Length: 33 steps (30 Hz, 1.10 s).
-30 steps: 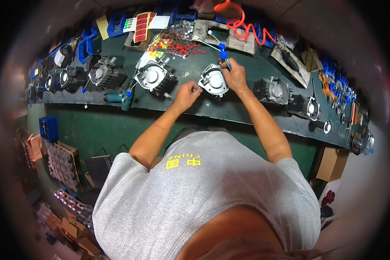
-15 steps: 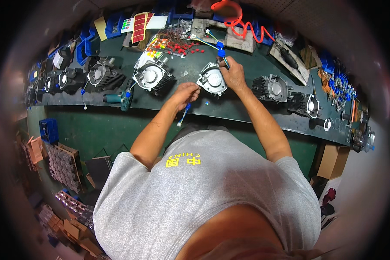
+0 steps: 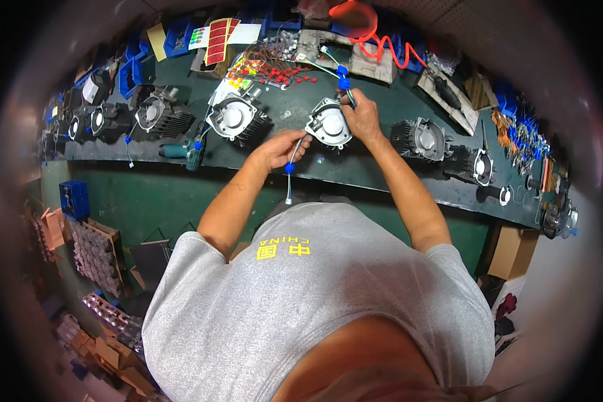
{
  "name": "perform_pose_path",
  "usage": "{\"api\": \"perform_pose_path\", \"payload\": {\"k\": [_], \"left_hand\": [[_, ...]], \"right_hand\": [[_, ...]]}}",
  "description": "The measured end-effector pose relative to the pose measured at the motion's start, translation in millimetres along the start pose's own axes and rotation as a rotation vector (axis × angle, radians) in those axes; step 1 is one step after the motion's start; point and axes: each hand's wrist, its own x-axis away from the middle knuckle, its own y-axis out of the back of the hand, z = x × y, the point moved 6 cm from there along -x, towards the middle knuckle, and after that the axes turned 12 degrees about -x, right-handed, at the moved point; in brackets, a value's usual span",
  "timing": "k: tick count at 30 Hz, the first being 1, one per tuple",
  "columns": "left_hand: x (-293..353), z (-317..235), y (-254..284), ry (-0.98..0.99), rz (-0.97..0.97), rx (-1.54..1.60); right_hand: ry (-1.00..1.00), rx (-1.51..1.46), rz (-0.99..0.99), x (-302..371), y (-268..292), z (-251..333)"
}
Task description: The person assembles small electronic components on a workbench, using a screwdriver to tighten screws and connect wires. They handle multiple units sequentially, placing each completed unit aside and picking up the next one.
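A silver motor housing (image 3: 327, 124) with a round centre sits on the bench in front of me. At its left edge, my left hand (image 3: 286, 149) is closed, fingertips pinching a thin wire lead (image 3: 289, 182) with a blue band and a pale connector end, which hangs down over the bench's front edge. On the other side, my right hand (image 3: 363, 117) is closed round the lower end of a wire bundle (image 3: 344, 82) with blue bands, beside the housing's upper right. Pale connectors at the bundle's free end point up and left. My right fingertips are partly hidden.
Another housing (image 3: 233, 118) stands to the left, with a teal power driver (image 3: 193, 155) beyond it. Finned housings (image 3: 427, 138) stand at right. Small red parts (image 3: 295, 74) lie behind, near a coiled red hose (image 3: 388, 50). Blue-banded wires (image 3: 526, 137) lie far right.
My left hand has shifted slightly left and down. The wire lead in it now hangs straighter and shows more of its length. My right hand has barely moved.
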Motion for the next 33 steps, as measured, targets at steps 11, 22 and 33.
{"api": "perform_pose_path", "payload": {"k": [11,22,33], "left_hand": [[22.0,-27.8,-19.6,-0.661,-0.687,-1.095],[-5.1,16.6,-9.1,-0.054,-0.064,0.104],[32.4,-23.6,-17.3,-0.858,-0.774,-0.986]], "right_hand": [[0.008,0.006,-0.007,-0.1,-0.6,-1.4],[0.013,0.017,0.003,-0.2,-0.6,1.9],[0.025,0.024,0.004,0.4,-0.6,-2.5]]}}
